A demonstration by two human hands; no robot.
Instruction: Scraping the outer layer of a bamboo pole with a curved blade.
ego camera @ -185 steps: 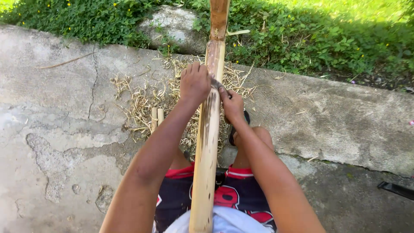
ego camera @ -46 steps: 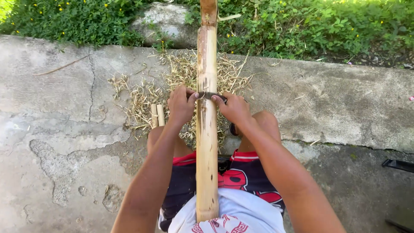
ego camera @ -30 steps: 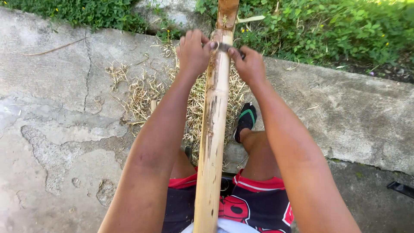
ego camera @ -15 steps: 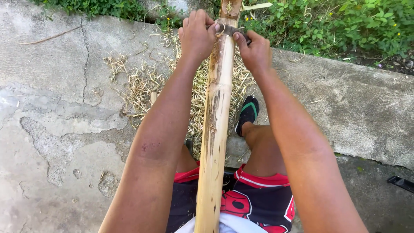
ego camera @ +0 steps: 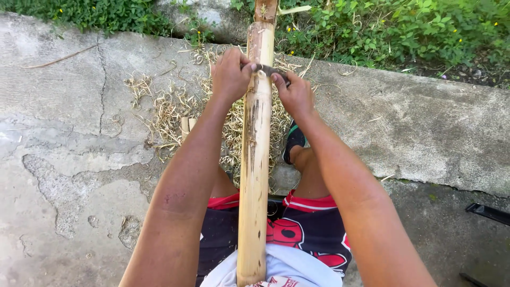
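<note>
Left to right: your left hand [ego camera: 229, 74] and right hand [ego camera: 295, 94] are both clenched on the dark blade [ego camera: 268, 69] across the bamboo pole [ego camera: 255, 159], pulled back toward you from half a second ago. Shavings [ego camera: 170, 106] litter the concrete [ego camera: 69, 159]; no containers around.

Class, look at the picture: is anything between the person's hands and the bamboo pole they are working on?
Only the dark blade: the left hand and right hand grip its ends and press it across the bamboo pole. Nothing else visible intervenes.
</note>
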